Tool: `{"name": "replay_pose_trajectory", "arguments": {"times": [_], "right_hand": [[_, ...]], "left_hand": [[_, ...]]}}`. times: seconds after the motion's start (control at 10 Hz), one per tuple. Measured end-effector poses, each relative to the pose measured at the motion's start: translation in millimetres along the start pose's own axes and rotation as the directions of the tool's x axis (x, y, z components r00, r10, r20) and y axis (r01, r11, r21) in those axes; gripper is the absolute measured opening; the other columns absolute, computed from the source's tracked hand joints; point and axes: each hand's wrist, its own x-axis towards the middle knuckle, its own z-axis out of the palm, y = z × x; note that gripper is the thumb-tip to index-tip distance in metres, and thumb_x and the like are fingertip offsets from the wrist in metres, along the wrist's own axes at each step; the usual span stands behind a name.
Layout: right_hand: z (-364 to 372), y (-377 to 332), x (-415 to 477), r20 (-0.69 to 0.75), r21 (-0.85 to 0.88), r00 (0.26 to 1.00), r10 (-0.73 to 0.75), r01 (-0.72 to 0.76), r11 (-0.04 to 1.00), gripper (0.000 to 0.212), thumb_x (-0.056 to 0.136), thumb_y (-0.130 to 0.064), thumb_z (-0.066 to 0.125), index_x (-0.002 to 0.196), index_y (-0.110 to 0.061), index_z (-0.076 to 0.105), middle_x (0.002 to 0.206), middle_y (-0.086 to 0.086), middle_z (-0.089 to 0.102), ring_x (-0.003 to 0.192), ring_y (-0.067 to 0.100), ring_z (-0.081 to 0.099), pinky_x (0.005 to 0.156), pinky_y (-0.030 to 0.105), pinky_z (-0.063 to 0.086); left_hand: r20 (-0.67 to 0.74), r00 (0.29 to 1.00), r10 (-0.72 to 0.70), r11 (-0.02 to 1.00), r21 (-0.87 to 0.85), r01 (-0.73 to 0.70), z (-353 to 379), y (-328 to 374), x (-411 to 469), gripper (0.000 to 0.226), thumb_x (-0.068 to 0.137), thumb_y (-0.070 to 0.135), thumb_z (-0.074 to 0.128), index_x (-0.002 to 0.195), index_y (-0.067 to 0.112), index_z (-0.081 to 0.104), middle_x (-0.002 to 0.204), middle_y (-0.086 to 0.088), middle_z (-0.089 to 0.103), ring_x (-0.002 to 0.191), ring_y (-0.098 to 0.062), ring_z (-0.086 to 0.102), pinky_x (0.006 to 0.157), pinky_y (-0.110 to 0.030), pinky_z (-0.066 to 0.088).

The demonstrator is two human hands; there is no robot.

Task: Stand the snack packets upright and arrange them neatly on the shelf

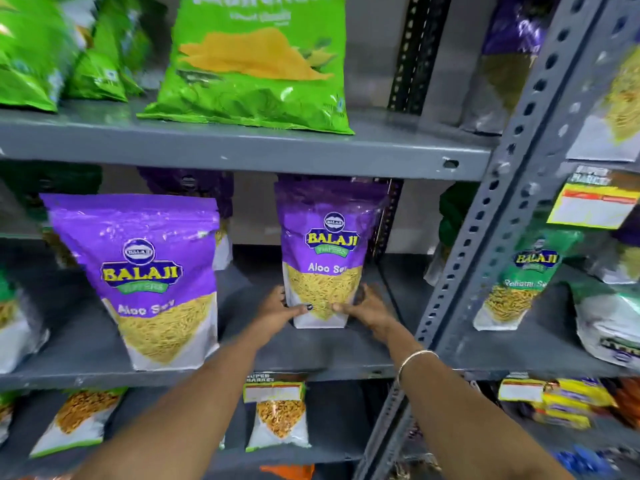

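A purple Aloo Sev packet (325,244) stands upright on the grey middle shelf (311,348), toward its right end. My left hand (280,308) grips its lower left corner and my right hand (363,306) grips its lower right corner, thumbs across the front. A second, nearer purple Aloo Sev packet (145,271) stands upright to the left at the shelf's front edge. Another purple packet (194,185) stands behind it, mostly hidden.
A big green packet (256,60) stands on the upper shelf (242,147), with more green ones (69,53) to its left. A perforated grey upright (491,216) rises at right. Green-topped packets (519,278) fill the neighbouring rack; small packets (277,414) sit below.
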Motion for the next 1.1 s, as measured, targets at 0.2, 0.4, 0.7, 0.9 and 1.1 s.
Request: {"name": "replay_pose_trajectory", "arguments": {"times": [0.2, 0.4, 0.7, 0.9, 1.1], "right_hand": [[-6.9, 13.8, -4.7, -0.025, -0.037, 0.999, -0.022, 0.021, 0.999, 0.043, 0.064, 0.010, 0.075, 0.080, -0.017, 0.046, 0.113, 0.024, 0.061, 0.095, 0.023, 0.055, 0.082, 0.037, 0.052], [-13.8, 15.6, -40.3, -0.033, -0.095, 0.999, -0.027, 0.024, 0.995, 0.039, 0.065, 0.004, 0.077, 0.081, -0.015, 0.047, 0.092, 0.008, 0.059, 0.094, 0.023, 0.055, 0.081, 0.035, 0.051], [-14.3, 15.2, -65.6, -0.055, -0.165, 0.998, -0.035, 0.026, 0.986, 0.042, 0.067, -0.002, 0.078, 0.095, -0.008, 0.047, 0.102, 0.008, 0.057, 0.096, 0.020, 0.055, 0.094, 0.038, 0.049], [-16.3, 21.8, -62.0, -0.064, -0.178, 0.998, -0.023, 0.011, 0.984, 0.044, 0.066, -0.006, 0.079, 0.097, -0.010, 0.048, 0.106, 0.010, 0.060, 0.102, 0.024, 0.057, 0.099, 0.042, 0.049], [-5.6, 11.0, -69.9, -0.165, -0.199, 0.976, -0.146, 0.112, 0.974, 0.104, 0.051, -0.045, 0.084, 0.133, -0.011, 0.030, 0.144, 0.014, 0.041, 0.134, 0.027, 0.040, 0.110, 0.049, 0.038]], "left_hand": [[-0.114, 0.993, -0.022, 0.998, 0.063, 0.029, 7.2, 1.9, -23.7, 0.038, 0.069, -0.004, 0.074, 0.074, 0.019, 0.045, 0.087, -0.008, 0.062, 0.079, -0.020, 0.059, 0.074, -0.032, 0.049], [-0.146, 0.989, -0.035, 0.973, 0.222, 0.067, 7.9, -4.4, -50.4, 0.038, 0.060, 0.021, 0.083, 0.075, 0.017, 0.049, 0.102, -0.019, 0.069, 0.097, -0.034, 0.065, 0.089, -0.049, 0.052], [-0.130, 0.991, -0.037, 0.962, 0.265, 0.071, 11.8, 12.5, -86.9, 0.039, 0.069, 0.021, 0.078, 0.091, 0.008, 0.050, 0.112, -0.019, 0.066, 0.103, -0.032, 0.063, 0.088, -0.042, 0.051], [-0.119, 0.992, -0.045, 0.951, 0.298, 0.079, 12.4, 7.7, -82.8, 0.054, 0.069, 0.028, 0.077, 0.109, 0.002, 0.053, 0.117, -0.016, 0.065, 0.106, -0.030, 0.061, 0.092, -0.045, 0.052], [-0.254, 0.946, 0.202, 0.885, 0.461, -0.065, 11.5, 11.1, -95.3, 0.085, 0.069, 0.042, 0.072, 0.135, 0.006, 0.034, 0.142, -0.016, 0.042, 0.131, -0.031, 0.041, 0.106, -0.045, 0.040]]}}
